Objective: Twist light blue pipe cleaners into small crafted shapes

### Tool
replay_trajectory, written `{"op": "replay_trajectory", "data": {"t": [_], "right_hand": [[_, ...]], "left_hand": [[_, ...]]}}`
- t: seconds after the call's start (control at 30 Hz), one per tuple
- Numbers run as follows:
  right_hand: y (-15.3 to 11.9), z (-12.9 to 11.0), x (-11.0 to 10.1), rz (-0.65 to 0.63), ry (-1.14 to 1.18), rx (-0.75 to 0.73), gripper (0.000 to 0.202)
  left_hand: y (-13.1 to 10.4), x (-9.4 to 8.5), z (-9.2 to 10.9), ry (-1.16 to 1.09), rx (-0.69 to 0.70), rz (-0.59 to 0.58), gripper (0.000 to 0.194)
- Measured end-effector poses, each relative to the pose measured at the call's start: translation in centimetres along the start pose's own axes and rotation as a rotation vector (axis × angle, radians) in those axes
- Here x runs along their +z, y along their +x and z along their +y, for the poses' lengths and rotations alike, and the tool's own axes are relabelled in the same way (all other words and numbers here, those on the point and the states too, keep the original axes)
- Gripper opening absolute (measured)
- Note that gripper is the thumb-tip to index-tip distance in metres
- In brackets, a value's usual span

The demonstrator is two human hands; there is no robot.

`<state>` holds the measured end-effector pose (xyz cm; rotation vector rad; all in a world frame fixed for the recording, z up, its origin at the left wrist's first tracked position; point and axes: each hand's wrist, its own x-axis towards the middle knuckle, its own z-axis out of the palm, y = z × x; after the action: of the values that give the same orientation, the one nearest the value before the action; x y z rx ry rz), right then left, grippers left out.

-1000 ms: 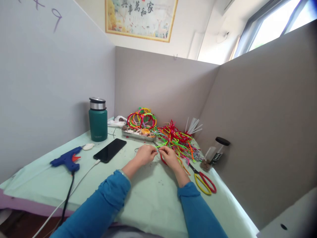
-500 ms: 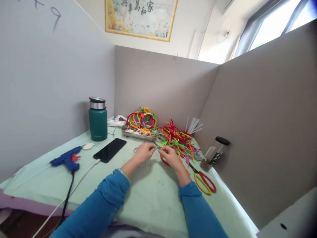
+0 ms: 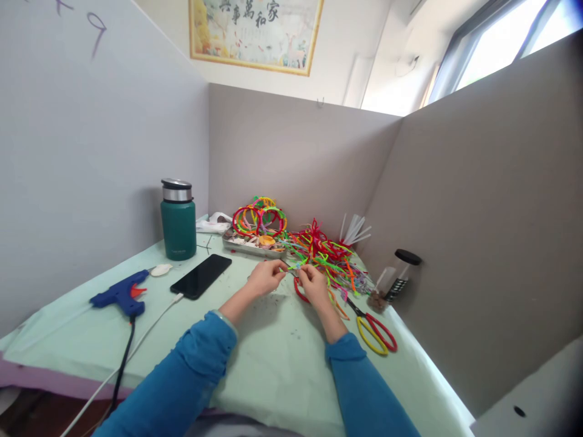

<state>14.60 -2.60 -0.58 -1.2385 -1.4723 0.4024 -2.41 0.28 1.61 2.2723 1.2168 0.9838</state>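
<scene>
small light-blue piece (image 3: 298, 266) was pinched at tips of right hand (image 3: 314, 287), left hand (image 3: 265, 278) bunched near it, its hold unclear

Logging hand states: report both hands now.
Left hand: curled; whether it pinches anything is too small to tell.
Right hand: closed on a small pale-blue piece.

On the left partition (image 3: 150, 127) I read one purple handwritten number, 9 (image 3: 96, 30); the marks beside it are cut off. On the far wall, the framed picture (image 3: 256, 37) carries Chinese characters, from right: 家, 和, 萬, 事; the last is cropped. The letters on my green bottle (image 3: 178, 224), at left, are too small.
</scene>
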Motion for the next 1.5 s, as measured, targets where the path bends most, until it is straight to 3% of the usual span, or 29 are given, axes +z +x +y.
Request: {"op": "replay_trajectory", "data": {"t": [0.27,0.4,0.57,0.83,0.97,1.13,1.23,1.33,1.43,1.5], "right_hand": [[-0.3,-0.3,0.5,-0.146,0.007,-0.058,0.026],[-0.4,-0.2,0.7,-0.144,-0.031,-0.066,0.024],[-0.3,0.1,0.8,-0.164,-0.005,-0.051,0.025],[-0.5,0.2,0.8,-0.142,-0.128,-0.149,0.016],[-0.7,0.2,1.0,-0.186,-0.235,-0.218,0.015],[-0.6,0.1,1.2,-0.175,-0.310,-0.226,0.017],[-0.7,-0.4,1.4,-0.156,-0.352,-0.298,0.016],[-0.9,-1.2,1.7,-0.142,-0.384,-0.390,0.016],[-1.0,-1.6,1.8,-0.086,-0.286,-0.333,0.017],[-0.9,-1.4,1.7,-0.065,-0.199,-0.234,0.018]], "left_hand": [[-0.7,-0.3,0.7,0.125,-0.001,-0.137,0.021],[-0.4,0.0,0.3,0.059,-0.051,-0.025,0.029],[-0.3,0.0,0.1,0.026,0.041,0.045,0.024],[-1.2,-0.3,0.9,0.353,0.058,0.083,0.022],[-1.5,-0.3,0.8,0.549,0.080,-0.007,0.026],[-1.4,0.2,1.2,0.572,0.043,-0.033,0.025],[-1.0,0.6,1.3,0.477,-0.120,0.079,0.023],[-0.2,0.5,1.1,0.131,-0.347,0.154,0.019],[0.5,0.2,0.6,-0.432,-0.486,0.027,0.019],[0.7,0.2,0.2,-0.542,-0.470,-0.039,0.019]]}}
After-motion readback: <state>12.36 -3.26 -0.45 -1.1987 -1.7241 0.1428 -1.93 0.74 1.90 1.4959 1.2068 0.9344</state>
